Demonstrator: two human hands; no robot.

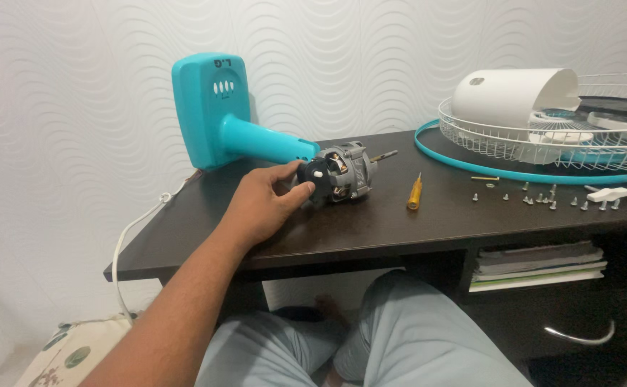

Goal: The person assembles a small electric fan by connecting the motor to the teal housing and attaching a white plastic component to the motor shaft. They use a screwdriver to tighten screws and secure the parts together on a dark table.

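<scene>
While the left hand (267, 201) reaches across the dark desk (371, 229), its fingertips (300, 188) pinch the black knob end of the bare fan motor (342, 174). Grip is light, thumb and forefinger on the part, other fingers curled. Right hand not in view, can't tell its state.

Containers: white wire fan guard (514, 136) lies like a basket at far right, holding the white rear motor cover (514, 93) and fan blades (614, 118). Teal guard ring (471, 163) rims it on the desk. Shelf under the desk holds a stack of papers (539, 266).

Motor sits mid-desk, still joined to the teal neck of the fan stand (216, 107), which lies tipped against the wall. Shaft points right, away from the hand. Yellow-handled screwdriver (415, 193) lies just right of the motor, apart from it. Loose screws (543, 199) and a white plastic clip (607, 193) are scattered further right, well apart from the hand. White cord (134, 229) hangs off the desk's left edge.
</scene>
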